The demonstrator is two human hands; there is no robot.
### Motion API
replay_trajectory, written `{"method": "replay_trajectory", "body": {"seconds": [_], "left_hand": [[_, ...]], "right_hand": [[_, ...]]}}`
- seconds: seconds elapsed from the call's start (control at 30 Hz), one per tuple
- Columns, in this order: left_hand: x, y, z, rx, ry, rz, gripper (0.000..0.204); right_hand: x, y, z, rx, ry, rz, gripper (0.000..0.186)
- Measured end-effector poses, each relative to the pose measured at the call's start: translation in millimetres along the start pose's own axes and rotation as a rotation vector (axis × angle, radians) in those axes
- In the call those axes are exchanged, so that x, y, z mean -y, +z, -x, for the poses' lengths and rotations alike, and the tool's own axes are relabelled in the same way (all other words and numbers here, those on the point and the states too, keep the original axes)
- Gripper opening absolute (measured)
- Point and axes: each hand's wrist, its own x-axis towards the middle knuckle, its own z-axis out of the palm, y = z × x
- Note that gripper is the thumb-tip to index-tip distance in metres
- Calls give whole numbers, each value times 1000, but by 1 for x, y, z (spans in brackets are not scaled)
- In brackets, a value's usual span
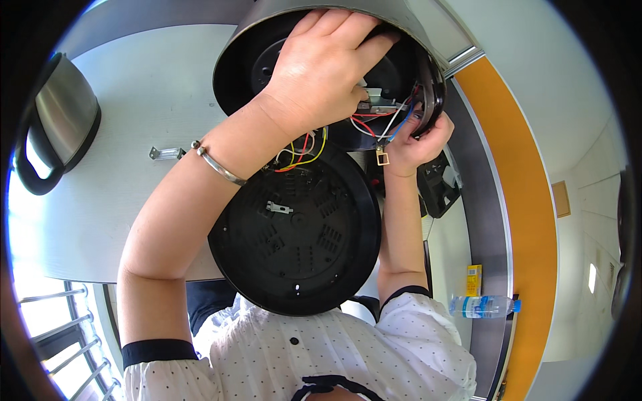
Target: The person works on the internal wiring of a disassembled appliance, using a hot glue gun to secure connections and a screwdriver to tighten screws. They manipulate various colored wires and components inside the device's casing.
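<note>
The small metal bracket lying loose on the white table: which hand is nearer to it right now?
Left. The left hand reaches into the open appliance housing, its forearm passing just right of the bracket. The right hand grips the housing's far rim by the coloured wires, well away.

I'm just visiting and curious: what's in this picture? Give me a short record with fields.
Setting: pale table seen from above
Main thing: round appliance housing, tipped so its open underside shows
Left hand: laid over the housing's open underside, fingers at the rim
Right hand: at the housing's lower edge, by the coloured wires
Loose part: black round base plate, hanging below on wires
Wrist: silver bracelet on the left arm
Nearby: steel kettle, small metal bracket, water bottle
</note>
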Motion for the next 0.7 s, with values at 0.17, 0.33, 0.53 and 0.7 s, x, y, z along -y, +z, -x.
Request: {"method": "replay_trajectory", "body": {"seconds": [0.17, 0.33, 0.53, 0.7], "left_hand": [[0, 1, -1, 60, -5, -18, 58], [-3, -4, -5, 141, -50, -34, 64], [-3, 9, -4, 57, -13, -170, 66], [6, 16, -4, 37, -3, -198, 72]], "right_hand": [[1, -2, -2, -10, -7, 5, 20], [6, -1, -8, 15, 27, 4, 18], [4, -5, -7, 25, 9, 7, 45], [6, -3, -8, -8, 13, -37, 49]]}}
